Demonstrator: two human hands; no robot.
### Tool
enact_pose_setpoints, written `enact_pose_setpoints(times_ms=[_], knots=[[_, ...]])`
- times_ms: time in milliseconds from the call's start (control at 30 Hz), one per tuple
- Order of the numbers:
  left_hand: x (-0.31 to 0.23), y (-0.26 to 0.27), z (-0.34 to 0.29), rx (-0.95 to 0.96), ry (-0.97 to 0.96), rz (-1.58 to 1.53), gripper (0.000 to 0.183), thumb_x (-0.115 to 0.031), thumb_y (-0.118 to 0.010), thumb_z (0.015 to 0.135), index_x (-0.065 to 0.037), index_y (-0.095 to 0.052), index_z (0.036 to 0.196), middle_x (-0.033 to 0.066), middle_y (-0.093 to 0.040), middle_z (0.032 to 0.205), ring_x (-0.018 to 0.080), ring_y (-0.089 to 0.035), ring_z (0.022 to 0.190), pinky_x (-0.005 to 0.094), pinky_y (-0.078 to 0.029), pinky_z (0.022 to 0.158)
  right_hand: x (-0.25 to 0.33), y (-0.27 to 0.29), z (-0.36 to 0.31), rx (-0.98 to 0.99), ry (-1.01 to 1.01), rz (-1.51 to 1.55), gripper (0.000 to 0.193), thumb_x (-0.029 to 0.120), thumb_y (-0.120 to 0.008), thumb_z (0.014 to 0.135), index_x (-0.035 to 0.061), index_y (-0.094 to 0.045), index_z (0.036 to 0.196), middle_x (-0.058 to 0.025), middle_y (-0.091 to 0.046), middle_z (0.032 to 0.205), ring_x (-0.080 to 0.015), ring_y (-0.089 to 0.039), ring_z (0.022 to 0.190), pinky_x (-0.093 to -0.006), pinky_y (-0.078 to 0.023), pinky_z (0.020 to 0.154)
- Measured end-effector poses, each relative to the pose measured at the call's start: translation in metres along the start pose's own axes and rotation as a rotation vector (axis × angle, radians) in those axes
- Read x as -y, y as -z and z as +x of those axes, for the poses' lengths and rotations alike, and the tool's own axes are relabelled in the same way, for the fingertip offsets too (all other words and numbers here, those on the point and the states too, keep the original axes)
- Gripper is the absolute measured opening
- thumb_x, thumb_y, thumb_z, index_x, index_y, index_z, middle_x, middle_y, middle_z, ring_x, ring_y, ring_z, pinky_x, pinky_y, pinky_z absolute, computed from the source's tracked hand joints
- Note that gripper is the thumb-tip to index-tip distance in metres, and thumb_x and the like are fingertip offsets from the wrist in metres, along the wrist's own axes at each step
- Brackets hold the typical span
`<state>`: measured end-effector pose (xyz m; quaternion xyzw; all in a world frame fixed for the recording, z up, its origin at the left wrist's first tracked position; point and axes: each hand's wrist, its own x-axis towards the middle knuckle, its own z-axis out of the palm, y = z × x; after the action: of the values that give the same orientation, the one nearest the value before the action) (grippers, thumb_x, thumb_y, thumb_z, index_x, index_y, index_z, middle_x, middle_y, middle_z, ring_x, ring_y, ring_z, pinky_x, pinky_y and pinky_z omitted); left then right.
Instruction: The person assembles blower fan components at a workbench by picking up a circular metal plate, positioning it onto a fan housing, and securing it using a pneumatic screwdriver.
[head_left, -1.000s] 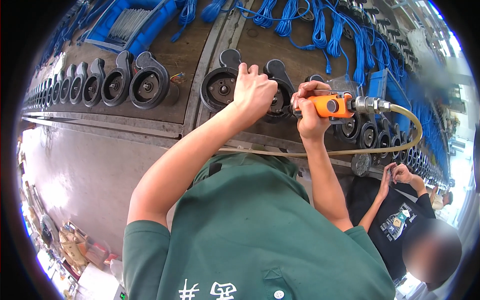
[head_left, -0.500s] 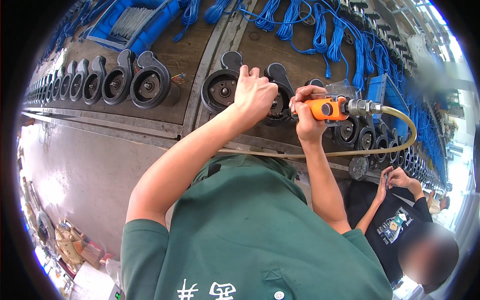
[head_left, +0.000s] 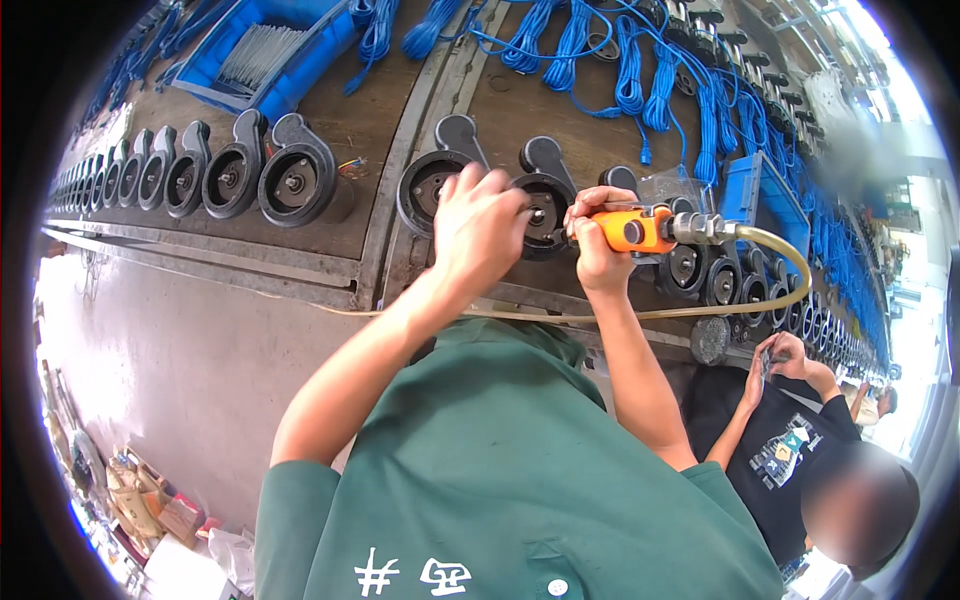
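My right hand (head_left: 598, 250) is wrapped round an orange air-powered tool (head_left: 640, 232), with metal fittings and a yellowish hose (head_left: 790, 245) at its right end. The tool's left end, hidden by my fingers, is beside a black wheel housing (head_left: 551, 225) with a bare metal shaft in its middle. My left hand (head_left: 478, 225) is raised between that housing and another black wheel housing (head_left: 412, 193) to its left, hiding part of both. Its fingers are curled inward and slightly blurred; whatever they pinch, if anything, is hidden.
More wheel housings (head_left: 297, 185) stand in rows along the workbench (head_left: 385, 110) on both sides. Beyond them lie a blue bin (head_left: 215, 65) of pale thin strips, bundled blue cables (head_left: 628, 75) and another blue bin (head_left: 755, 195). A co-worker's hands (head_left: 775, 362) are at the right.
My left hand has moved left and a little nearer, from over the middle housing toward the left one. My right hand and the tool have shifted slightly left in view.
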<state>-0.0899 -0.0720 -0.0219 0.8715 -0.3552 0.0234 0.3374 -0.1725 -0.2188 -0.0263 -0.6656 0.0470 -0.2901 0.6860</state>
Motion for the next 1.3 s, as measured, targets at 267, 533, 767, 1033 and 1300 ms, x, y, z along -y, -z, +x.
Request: enact_pose_setpoints(times_ms=[267, 533, 767, 1033, 1300], knots=[[-0.002, -0.051, -0.063, 0.185, 0.916, -0.862, 0.055, -0.035, -0.067, 0.092, 0.009, -0.05, 0.12, 0.0139, -0.063, 0.097, 0.0206, -0.062, 0.082, 0.0333, -0.051, 0.069, 0.013, -0.015, 0.018, -0.017, -0.021, 0.061, 0.026, -0.005, -0.052, 0.08, 0.0001, -0.052, 0.106, -0.0098, -0.06, 0.088, -0.0139, -0.057, 0.069, -0.0272, -0.049, 0.065], [-0.01, -0.072, -0.031, 0.071, 0.93, -0.679, 0.043, -0.026, -0.058, 0.09, 0.015, -0.054, 0.101, 0.0359, -0.064, 0.09, 0.0481, -0.066, 0.09, 0.0482, -0.052, 0.08, -0.002, -0.034, 0.037, -0.005, -0.028, 0.124, 0.026, -0.006, -0.05, 0.082, -0.0008, -0.052, 0.107, -0.0111, -0.06, 0.089, -0.0157, -0.058, 0.068, -0.0294, -0.051, 0.068], [-0.007, -0.08, -0.031, 0.049, 0.887, -0.641, 0.04, -0.026, -0.058, 0.089, 0.014, -0.054, 0.094, 0.0374, -0.063, 0.086, 0.0497, -0.065, 0.086, 0.0507, -0.052, 0.076, -0.005, -0.034, 0.039, 0.026, -0.068, 0.182, 0.026, -0.006, -0.049, 0.082, -0.0004, -0.051, 0.108, -0.0113, -0.06, 0.09, -0.0158, -0.057, 0.068, -0.029, -0.051, 0.069], [-0.001, -0.08, -0.032, 0.101, 0.824, -0.601, 0.037, -0.025, -0.059, 0.088, 0.012, -0.053, 0.094, 0.0354, -0.063, 0.084, 0.0469, -0.066, 0.083, 0.0481, -0.052, 0.073, -0.013, -0.035, 0.038, 0.154, -0.054, 0.09, 0.024, -0.006, -0.052, 0.084, 0.0029, -0.05, 0.106, -0.0089, -0.057, 0.092, -0.0132, -0.056, 0.073, -0.0257, -0.048, 0.065], [-0.009, -0.07, -0.029, 0.079, 0.897, -0.688, 0.039, -0.025, -0.058, 0.088, 0.012, -0.054, 0.1, 0.0358, -0.064, 0.092, 0.0482, -0.066, 0.093, 0.0479, -0.053, 0.081, -0.01, -0.044, 0.035, 0.245, -0.044, -0.029, 0.025, -0.005, -0.054, 0.085, 0.002, -0.052, 0.109, -0.0077, -0.059, 0.091, -0.0106, -0.057, 0.077, -0.0234, -0.05, 0.068]])
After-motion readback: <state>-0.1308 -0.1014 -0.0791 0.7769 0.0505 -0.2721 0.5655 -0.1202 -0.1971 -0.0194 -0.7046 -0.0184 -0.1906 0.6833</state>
